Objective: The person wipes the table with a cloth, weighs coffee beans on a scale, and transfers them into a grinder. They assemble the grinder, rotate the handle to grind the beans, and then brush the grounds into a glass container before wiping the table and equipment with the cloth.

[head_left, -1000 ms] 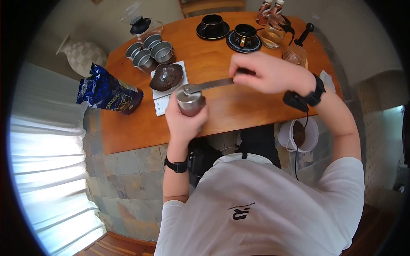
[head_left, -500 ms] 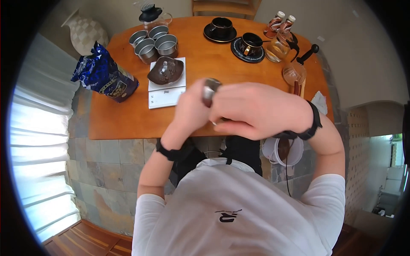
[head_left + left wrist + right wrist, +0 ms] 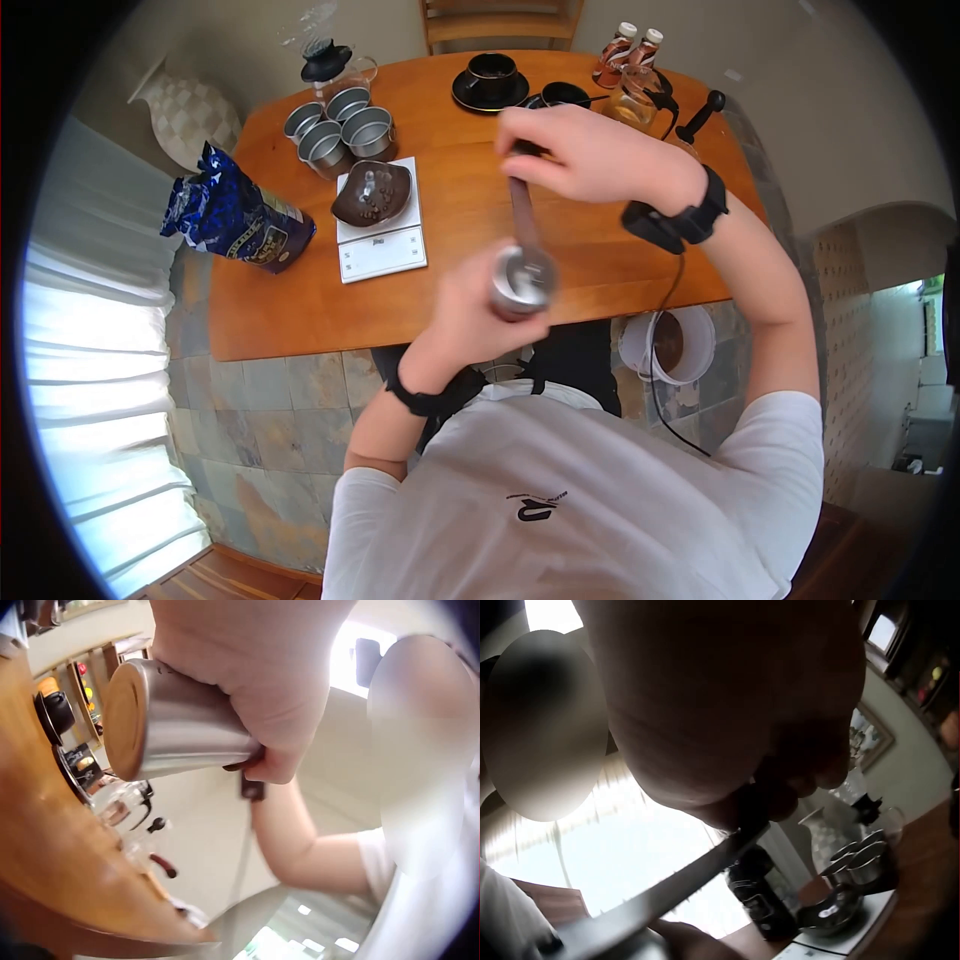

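Note:
A silver hand coffee grinder (image 3: 523,283) is held above the table's near edge. My left hand (image 3: 470,315) wraps round its body; in the left wrist view the steel cylinder (image 3: 187,724) tilts, its round base towards the table. My right hand (image 3: 605,155) grips the dark knob at the end of the crank handle (image 3: 523,215), which points away from my body. The flat crank arm (image 3: 660,896) crosses the right wrist view below the curled fingers. To the left, a dark bowl (image 3: 372,193) with some coffee beans sits on a white scale (image 3: 385,257).
A blue coffee bag (image 3: 255,225) stands at the left, with several metal cups (image 3: 325,150) behind the scale. Farther back are a black cup (image 3: 490,75) on a saucer, a glass pot (image 3: 632,105) and two bottles (image 3: 615,55). A bucket (image 3: 700,345) stands below the table edge.
The crank has swung round: it pointed right, then my right hand came close to my body, and now it points away. The grinder has shifted right and nearer my body.

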`<state>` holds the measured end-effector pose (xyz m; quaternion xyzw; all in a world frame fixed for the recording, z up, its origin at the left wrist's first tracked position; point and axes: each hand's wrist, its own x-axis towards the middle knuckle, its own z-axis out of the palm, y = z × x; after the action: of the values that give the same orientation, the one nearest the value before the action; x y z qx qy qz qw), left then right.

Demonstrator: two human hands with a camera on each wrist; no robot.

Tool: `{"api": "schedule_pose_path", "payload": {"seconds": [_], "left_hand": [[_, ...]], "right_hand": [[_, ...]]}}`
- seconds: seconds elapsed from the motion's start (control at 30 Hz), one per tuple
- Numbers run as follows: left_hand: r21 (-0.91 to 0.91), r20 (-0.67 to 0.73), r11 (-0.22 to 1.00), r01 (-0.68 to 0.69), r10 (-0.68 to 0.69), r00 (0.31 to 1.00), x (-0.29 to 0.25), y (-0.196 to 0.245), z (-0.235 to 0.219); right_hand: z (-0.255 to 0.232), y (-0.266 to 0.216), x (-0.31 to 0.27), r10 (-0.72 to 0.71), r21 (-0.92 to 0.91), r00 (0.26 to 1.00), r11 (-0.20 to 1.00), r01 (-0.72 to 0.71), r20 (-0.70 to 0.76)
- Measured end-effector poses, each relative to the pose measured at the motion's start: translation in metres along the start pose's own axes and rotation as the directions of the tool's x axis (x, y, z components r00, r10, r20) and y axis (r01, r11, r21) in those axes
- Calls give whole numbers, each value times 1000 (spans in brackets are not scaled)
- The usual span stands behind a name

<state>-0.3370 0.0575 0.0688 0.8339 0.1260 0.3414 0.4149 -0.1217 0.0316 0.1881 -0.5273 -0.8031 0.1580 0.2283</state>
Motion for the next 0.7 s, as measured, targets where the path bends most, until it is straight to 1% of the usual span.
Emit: {"api": "schedule_pose_path", "payload": {"seconds": [0.03,0.07,0.1,0.13,0.17,0.2,0.23,0.27,0.3,0.33,0.37,0.4,0.43,0.47,0.5,0.53,0.57,0.6,0.63,0.67,0.7], "left_hand": [[-301,-148,947,112,-163,976,-2,-3,-15],[-311,-303,938,150,-247,920,1,-15,-32],[-221,-282,957,188,-247,927,12,-24,-39],[-126,-254,963,237,-263,931,17,-29,-41],[-125,-237,958,258,-281,930,11,-25,-30],[19,-116,985,170,-167,979,8,-19,-13],[148,15,988,38,-41,999,13,-13,3],[255,153,960,-111,74,986,18,-11,10],[107,230,994,-11,-14,973,15,-2,0],[23,22,995,-102,102,995,7,0,-10],[-177,-121,984,36,-57,991,-4,-9,-23],[-390,-236,911,134,-239,942,-9,-21,-35],[-241,-269,955,173,-237,934,1,-31,-45],[-83,-294,969,233,-247,923,11,-36,-51],[46,-230,967,250,-233,945,25,-15,-35],[-191,49,885,424,-423,905,22,-26,-23],[31,15,991,130,-130,991,19,-13,-2],[250,50,949,-190,184,982,17,-1,15],[107,23,985,-138,136,990,10,5,8],[-42,5,996,-84,84,996,2,9,-5],[-400,-113,904,150,-211,971,-10,0,-18]], "right_hand": [[1,5,-19,29,61,1000,998,-29,5],[1,4,-29,51,116,998,992,-53,20],[12,-24,-34,-149,5,988,989,149,25],[23,-51,-31,-278,67,960,959,276,26],[26,-63,-16,-325,74,945,944,322,42],[29,-68,-3,-370,76,928,928,365,51],[24,-55,11,-288,20,958,957,288,7],[13,-35,25,-208,-36,977,978,207,-37],[2,-10,25,-94,-6,995,996,94,-24],[2,-5,10,-90,-11,995,996,89,-37],[4,-3,-7,-2,-18,999,1000,2,-34],[7,-5,-17,78,-33,997,996,-79,-21],[21,-23,-27,-79,-20,994,997,78,-74],[38,-44,-25,-302,-63,949,953,298,-86],[41,-58,-14,-318,-24,946,948,317,-58],[43,-69,-5,-335,13,942,942,336,-36],[42,-57,9,-263,-49,963,964,260,-57],[33,-35,25,-192,-116,978,977,181,-84],[19,-18,27,5,80,998,997,0,-56],[13,9,19,31,-66,998,997,-35,-61],[9,9,0,84,-8,996,996,-84,-40]]}}
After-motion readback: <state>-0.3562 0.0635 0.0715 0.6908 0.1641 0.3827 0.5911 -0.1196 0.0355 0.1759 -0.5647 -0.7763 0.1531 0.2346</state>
